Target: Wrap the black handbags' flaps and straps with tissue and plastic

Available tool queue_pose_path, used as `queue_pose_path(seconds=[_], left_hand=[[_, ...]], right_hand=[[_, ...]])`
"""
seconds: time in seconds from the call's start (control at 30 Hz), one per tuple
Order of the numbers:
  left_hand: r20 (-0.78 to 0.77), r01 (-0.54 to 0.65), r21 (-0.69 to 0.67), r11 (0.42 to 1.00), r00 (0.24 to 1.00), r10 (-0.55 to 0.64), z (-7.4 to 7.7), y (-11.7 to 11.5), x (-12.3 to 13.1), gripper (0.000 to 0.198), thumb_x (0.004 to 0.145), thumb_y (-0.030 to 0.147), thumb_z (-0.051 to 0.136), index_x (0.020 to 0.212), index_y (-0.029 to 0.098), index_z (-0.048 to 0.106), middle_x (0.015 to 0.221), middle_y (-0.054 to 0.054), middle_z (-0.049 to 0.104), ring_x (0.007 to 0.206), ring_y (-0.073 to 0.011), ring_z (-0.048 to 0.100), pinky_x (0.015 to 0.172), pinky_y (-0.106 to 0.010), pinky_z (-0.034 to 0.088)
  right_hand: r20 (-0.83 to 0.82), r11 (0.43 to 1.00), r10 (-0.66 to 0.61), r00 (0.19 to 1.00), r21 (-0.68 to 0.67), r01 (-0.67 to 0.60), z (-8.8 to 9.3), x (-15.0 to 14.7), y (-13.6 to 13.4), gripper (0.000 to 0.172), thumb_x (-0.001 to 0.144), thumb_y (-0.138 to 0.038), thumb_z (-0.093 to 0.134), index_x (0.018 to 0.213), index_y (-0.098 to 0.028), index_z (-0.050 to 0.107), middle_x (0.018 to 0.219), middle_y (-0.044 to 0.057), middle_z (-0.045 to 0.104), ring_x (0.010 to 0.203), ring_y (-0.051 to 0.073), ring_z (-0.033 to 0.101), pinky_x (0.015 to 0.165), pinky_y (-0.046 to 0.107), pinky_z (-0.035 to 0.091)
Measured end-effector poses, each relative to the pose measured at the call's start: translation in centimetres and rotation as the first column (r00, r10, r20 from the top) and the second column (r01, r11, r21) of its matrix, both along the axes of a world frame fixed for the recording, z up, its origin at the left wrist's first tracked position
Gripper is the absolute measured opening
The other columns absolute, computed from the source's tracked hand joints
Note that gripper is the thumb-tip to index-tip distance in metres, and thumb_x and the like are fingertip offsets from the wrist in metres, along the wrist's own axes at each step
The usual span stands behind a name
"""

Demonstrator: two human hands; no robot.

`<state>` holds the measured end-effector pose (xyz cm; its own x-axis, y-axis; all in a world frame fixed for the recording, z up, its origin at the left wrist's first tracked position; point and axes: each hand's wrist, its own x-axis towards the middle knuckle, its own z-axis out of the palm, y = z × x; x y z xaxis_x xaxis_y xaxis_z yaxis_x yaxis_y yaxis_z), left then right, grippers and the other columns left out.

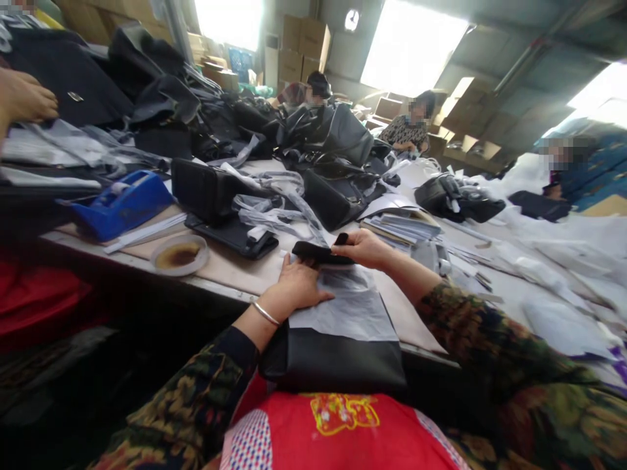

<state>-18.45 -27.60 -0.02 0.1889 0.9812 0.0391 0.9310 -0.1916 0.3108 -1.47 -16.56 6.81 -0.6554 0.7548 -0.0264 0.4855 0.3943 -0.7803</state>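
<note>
A black bag (pixel 343 359) lies at the table's front edge, close against my red apron, with a thin whitish sheet (pixel 353 313) over its upper part. My left hand (pixel 301 284) rests flat on that sheet, fingers spread, the fingertips reaching under a black flap (pixel 313 252). Between thumb and fingers, my right hand (pixel 365 249) pinches the right end of this flap, which is raised and folded. Whether the flap belongs to the bag beneath cannot be made out.
To the left stand a blue tape dispenser (pixel 122 202), a round dish (pixel 179 255) with brown residue and a black wallet-like case (pixel 235 235). Black bags (pixel 337 137) heap up behind. Paper strips (pixel 401 228) lie right. Another person's hand (pixel 27 96) is at far left; other people sit beyond.
</note>
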Motion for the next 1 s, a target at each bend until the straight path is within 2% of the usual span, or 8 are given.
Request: queue_pose_path(seconds=[0.17, 0.3, 0.4, 0.53, 0.6, 0.67, 0.77, 1.0], left_hand=[[0.042, 0.008, -0.003, 1.000, 0.999, -0.008, -0.2, -0.4, -0.2, 0.087, 0.077, 0.071, 0.065, 0.151, 0.029, 0.044, 0.156, -0.012, 0.046, 0.146, -0.0426, 0.033, 0.121, -0.065, 0.010], [0.173, 0.033, 0.040, 0.999, 0.984, -0.039, -0.5, -0.7, -1.4, 0.079, 0.077, 0.062, 0.071, 0.144, 0.025, 0.054, 0.150, -0.012, 0.053, 0.142, -0.0395, 0.041, 0.121, -0.064, 0.014], [0.370, 0.022, 0.091, 0.996, 0.927, -0.054, -0.7, -1.1, -2.5, 0.056, 0.081, 0.048, 0.072, 0.130, 0.020, 0.066, 0.139, -0.010, 0.063, 0.133, -0.0322, 0.052, 0.122, -0.054, 0.027], [0.561, -0.174, 0.146, 0.974, 0.825, 0.063, -0.7, -2.8, -2.7, 0.039, 0.084, 0.035, 0.068, 0.118, 0.016, 0.070, 0.130, -0.010, 0.067, 0.127, -0.0261, 0.058, 0.114, -0.038, 0.043], [0.553, -0.326, 0.088, 0.941, 0.802, 0.226, -0.5, -4.1, -2.4, 0.051, 0.081, 0.039, 0.072, 0.123, 0.011, 0.067, 0.135, -0.015, 0.062, 0.132, -0.0294, 0.053, 0.116, -0.039, 0.041], [0.513, -0.395, 0.013, 0.918, 0.791, 0.333, -0.3, -5.4, -2.1, 0.067, 0.077, 0.044, 0.075, 0.131, 0.008, 0.061, 0.138, -0.019, 0.058, 0.134, -0.0325, 0.050, 0.118, -0.041, 0.039], [0.470, -0.375, -0.083, 0.923, 0.803, 0.368, 0.1, -7.0, -2.2, 0.080, 0.073, 0.050, 0.077, 0.140, 0.014, 0.053, 0.130, -0.016, 0.061, 0.125, -0.0323, 0.056, 0.110, -0.042, 0.046], [0.468, -0.305, -0.230, 0.924, 0.798, 0.380, -1.0, -7.4, -3.6, 0.073, 0.071, 0.061, 0.075, 0.133, 0.027, 0.059, 0.118, -0.009, 0.068, 0.107, -0.0306, 0.066, 0.092, -0.037, 0.055]], right_hand=[[0.001, 0.991, 0.063, 0.998, 0.121, -0.062, -2.8, 0.6, -4.3, 0.028, 0.086, -0.042, 0.062, 0.074, -0.019, 0.072, 0.082, 0.004, 0.071, 0.075, 0.018, 0.064, 0.069, 0.028, 0.049], [-0.174, 0.987, -0.105, 0.979, -0.140, 0.081, -5.8, 1.8, -5.8, 0.031, 0.083, -0.050, 0.063, 0.086, -0.021, 0.073, 0.088, 0.004, 0.074, 0.084, 0.022, 0.068, 0.080, 0.033, 0.053], [-0.200, 0.950, -0.185, 0.962, -0.286, 0.123, -7.0, 2.4, -6.0, 0.037, 0.080, -0.055, 0.066, 0.094, -0.022, 0.074, 0.089, 0.004, 0.075, 0.085, 0.022, 0.068, 0.082, 0.034, 0.053], [-0.165, 0.967, -0.149, 0.975, -0.232, 0.109, -7.3, 2.6, -6.0, 0.036, 0.081, -0.056, 0.067, 0.094, -0.022, 0.074, 0.092, 0.004, 0.074, 0.090, 0.022, 0.067, 0.085, 0.033, 0.052], [-0.139, 0.980, -0.123, 0.983, -0.170, 0.099, -7.3, 2.5, -6.1, 0.034, 0.082, -0.054, 0.067, 0.089, -0.022, 0.073, 0.091, 0.003, 0.072, 0.088, 0.022, 0.065, 0.083, 0.033, 0.051], [-0.119, 0.992, -0.089, 0.989, -0.103, 0.076, -7.1, 2.4, -6.2, 0.031, 0.083, -0.052, 0.067, 0.084, -0.022, 0.074, 0.089, 0.003, 0.069, 0.085, 0.021, 0.063, 0.081, 0.032, 0.049], [-0.090, 0.997, -0.054, 0.994, -0.057, 0.049, -6.6, 2.3, -6.4, 0.030, 0.083, -0.050, 0.067, 0.079, -0.021, 0.074, 0.087, 0.004, 0.066, 0.081, 0.020, 0.061, 0.075, 0.031, 0.048], [-0.083, 0.995, -0.005, 0.997, -0.102, -0.003, -5.8, 2.6, -6.9, 0.026, 0.081, -0.046, 0.070, 0.075, -0.021, 0.076, 0.092, 0.004, 0.067, 0.082, 0.020, 0.062, 0.072, 0.031, 0.047]])
